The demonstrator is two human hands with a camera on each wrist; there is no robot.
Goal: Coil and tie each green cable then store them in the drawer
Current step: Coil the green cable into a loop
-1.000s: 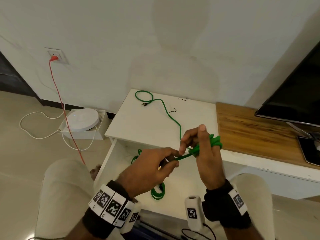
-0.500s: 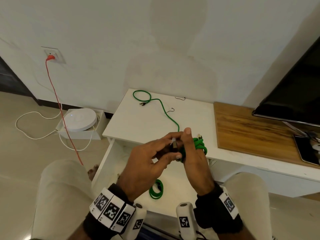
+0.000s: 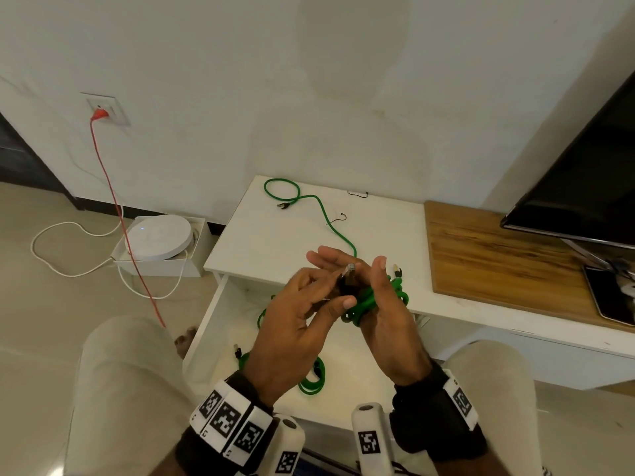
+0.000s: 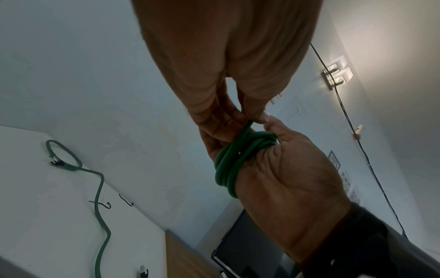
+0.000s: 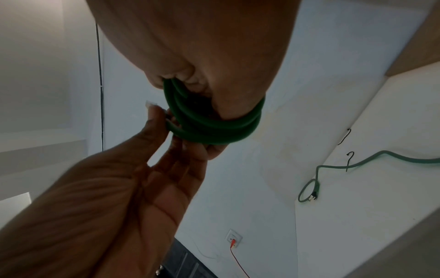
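Note:
My right hand [image 3: 381, 290] holds a coil of green cable [image 3: 369, 302] wound round its fingers, above the open white drawer [image 3: 210, 314]. With my left hand [image 3: 343, 286] I pinch that cable's plug end [image 3: 349, 271] right against the coil. The wrist views show the coil [image 4: 234, 159] [image 5: 214, 129] between both hands. A second green cable [image 3: 318, 204] lies loose on the white tabletop [image 3: 271, 245]. Coiled green cable [image 3: 312, 384] lies in the drawer, partly hidden by my left hand. Two black twist ties [image 3: 357, 194] [image 3: 338, 218] lie beside the loose cable.
A wooden top [image 3: 488, 255] adjoins the table on the right, carrying a television [image 3: 584, 187] and a phone [image 3: 611, 298]. On the floor to the left a white round device [image 3: 159, 237] sits in a box, with a red cord [image 3: 113, 201] running to a wall socket.
My left hand has brought the cable's free end from a taut stretch at lower left up to the coil. Both hands have closed together over the drawer.

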